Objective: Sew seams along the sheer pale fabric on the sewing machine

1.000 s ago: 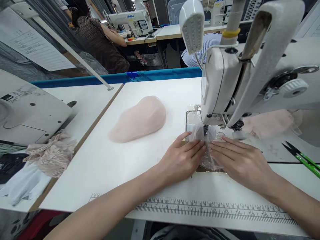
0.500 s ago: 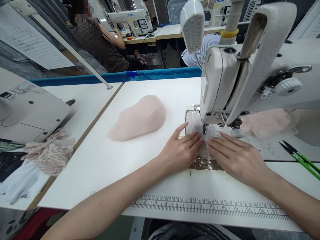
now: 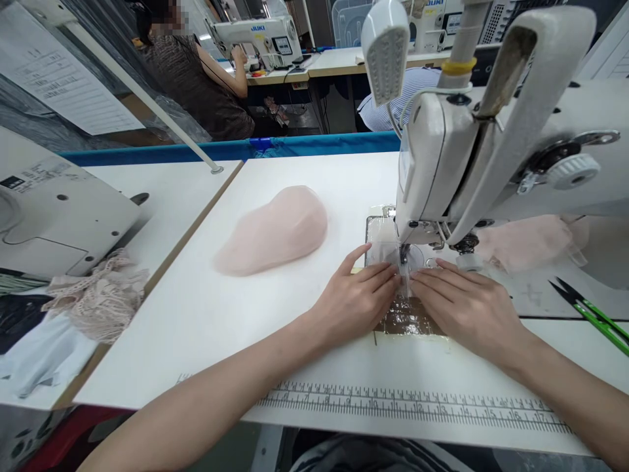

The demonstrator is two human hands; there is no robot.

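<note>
My left hand (image 3: 358, 298) lies flat beside the needle of a white sewing machine (image 3: 432, 164), its fingers stretched out and the index finger apart from the rest. On the other side of the needle rests my right hand (image 3: 466, 308), palm down with straight fingers. Between the fingertips, under the presser foot (image 3: 403, 254), runs a thin, see-through strip of material (image 3: 405, 283). Both hands press on it or right beside it; its edges are hard to make out. A pale pink sheer fabric piece (image 3: 280, 229) lies to the left of my left hand.
Green-handled thread snips (image 3: 594, 314) lie at the right, and more pink fabric (image 3: 525, 242) sits behind the needle area. A printed ruler (image 3: 393, 406) runs along the table's front edge. Pink cords (image 3: 105, 295) lie at the left. A co-worker (image 3: 196, 85) sits beyond the blue edge.
The see-through strip has slid away from me toward the presser foot, baring more of the brown taped patch. My hands stay nearly in place. The co-worker's hand has risen.
</note>
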